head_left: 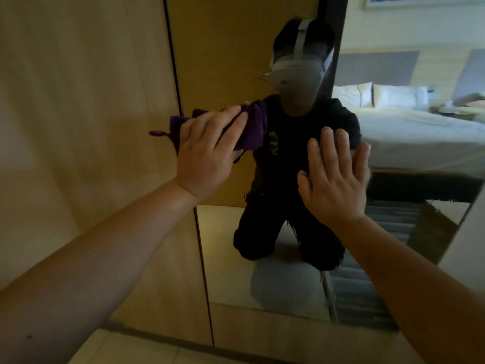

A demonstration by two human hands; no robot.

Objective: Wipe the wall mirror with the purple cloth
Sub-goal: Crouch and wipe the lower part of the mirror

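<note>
Left hand (207, 151) presses bunched purple cloth (252, 127) flat-fingered near wall mirror (262, 271) left edge; cloth soft, light, best palmed mid-bunch. Right hand (333, 179) flat, fingers together, on glass.

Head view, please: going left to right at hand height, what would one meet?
Wooden wall panel → purple cloth, pressed under the left hand → right hand, flat on the wall mirror → reflected bed.
</note>
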